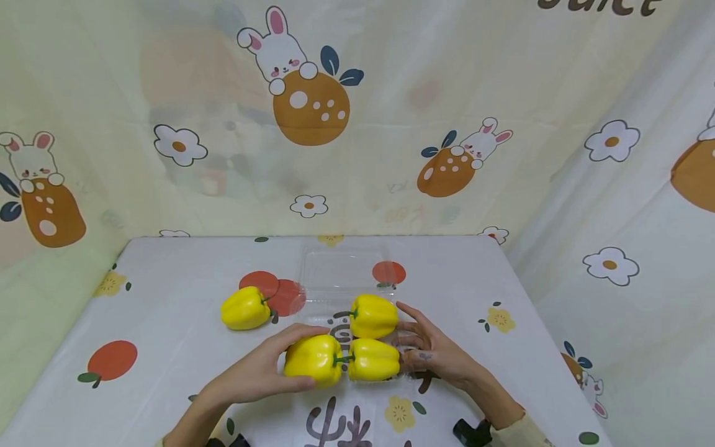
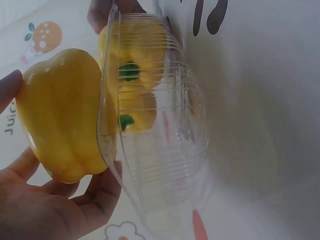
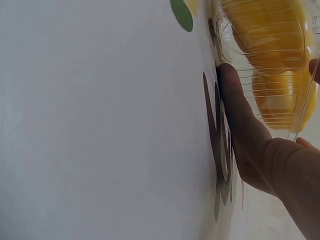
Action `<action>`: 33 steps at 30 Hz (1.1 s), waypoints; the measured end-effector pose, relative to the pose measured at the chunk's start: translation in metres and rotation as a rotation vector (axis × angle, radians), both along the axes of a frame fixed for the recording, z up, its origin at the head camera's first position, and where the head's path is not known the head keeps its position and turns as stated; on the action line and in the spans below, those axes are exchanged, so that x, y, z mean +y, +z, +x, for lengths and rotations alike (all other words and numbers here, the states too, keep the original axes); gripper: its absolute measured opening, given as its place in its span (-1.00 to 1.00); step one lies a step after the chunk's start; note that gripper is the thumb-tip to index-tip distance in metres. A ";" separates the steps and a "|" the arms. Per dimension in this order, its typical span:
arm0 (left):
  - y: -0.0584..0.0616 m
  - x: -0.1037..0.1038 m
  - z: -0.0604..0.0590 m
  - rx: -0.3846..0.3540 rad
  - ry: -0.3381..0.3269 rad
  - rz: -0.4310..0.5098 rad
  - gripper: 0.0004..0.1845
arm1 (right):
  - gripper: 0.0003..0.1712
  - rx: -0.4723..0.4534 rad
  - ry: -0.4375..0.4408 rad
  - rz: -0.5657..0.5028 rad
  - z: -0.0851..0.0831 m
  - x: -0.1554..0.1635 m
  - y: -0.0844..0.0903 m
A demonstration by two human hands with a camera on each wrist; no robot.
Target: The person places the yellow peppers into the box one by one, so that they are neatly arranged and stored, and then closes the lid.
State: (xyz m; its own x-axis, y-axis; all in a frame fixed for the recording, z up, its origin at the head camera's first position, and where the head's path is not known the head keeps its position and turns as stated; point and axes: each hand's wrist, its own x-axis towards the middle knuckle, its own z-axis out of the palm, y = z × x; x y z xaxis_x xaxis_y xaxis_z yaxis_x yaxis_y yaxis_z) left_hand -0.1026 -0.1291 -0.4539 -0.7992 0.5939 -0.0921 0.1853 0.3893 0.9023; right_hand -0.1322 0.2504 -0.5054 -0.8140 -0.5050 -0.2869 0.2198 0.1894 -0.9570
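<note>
The left hand curled its fingers round a yellow pepper at the open top of a clear container, whose end the right hand gripped. The pepper (glossy, so probably slick) seemed firm, fairly light, best held by its broad sides.

Curtained nook, room type unclear | rabbit-print curtains | fruit-print tablecloth

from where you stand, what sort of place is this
Probably a curtained-off work booth: a printed curtain hangs behind a covered table with peppers and a clear box.
</note>
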 end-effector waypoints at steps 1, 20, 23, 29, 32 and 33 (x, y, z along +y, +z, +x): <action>0.000 0.001 -0.001 -0.002 -0.001 0.000 -0.28 | 0.24 -0.001 -0.001 0.000 0.000 0.000 0.000; -0.006 0.014 -0.007 0.016 0.015 -0.022 -0.27 | 0.23 -0.003 -0.007 0.009 0.000 0.001 -0.002; -0.006 0.015 -0.007 0.018 0.024 -0.027 -0.27 | 0.22 0.001 0.001 -0.001 0.000 0.001 -0.002; -0.007 0.015 -0.007 0.021 0.037 -0.041 -0.27 | 0.20 -0.001 0.001 -0.014 0.000 0.001 -0.002; -0.007 0.015 -0.007 0.028 0.038 -0.046 -0.27 | 0.21 -0.001 0.000 -0.012 -0.001 0.001 -0.002; -0.007 0.015 -0.007 0.031 0.038 -0.047 -0.27 | 0.21 -0.002 0.000 -0.012 -0.001 0.001 -0.002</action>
State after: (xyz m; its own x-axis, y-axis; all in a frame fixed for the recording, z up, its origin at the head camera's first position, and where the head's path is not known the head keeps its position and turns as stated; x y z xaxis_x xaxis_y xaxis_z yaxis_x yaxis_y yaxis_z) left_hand -0.1098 -0.1139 -0.4610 -0.8241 0.5585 -0.0941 0.1971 0.4385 0.8768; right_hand -0.1331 0.2512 -0.5079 -0.8137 -0.5082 -0.2824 0.2218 0.1777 -0.9588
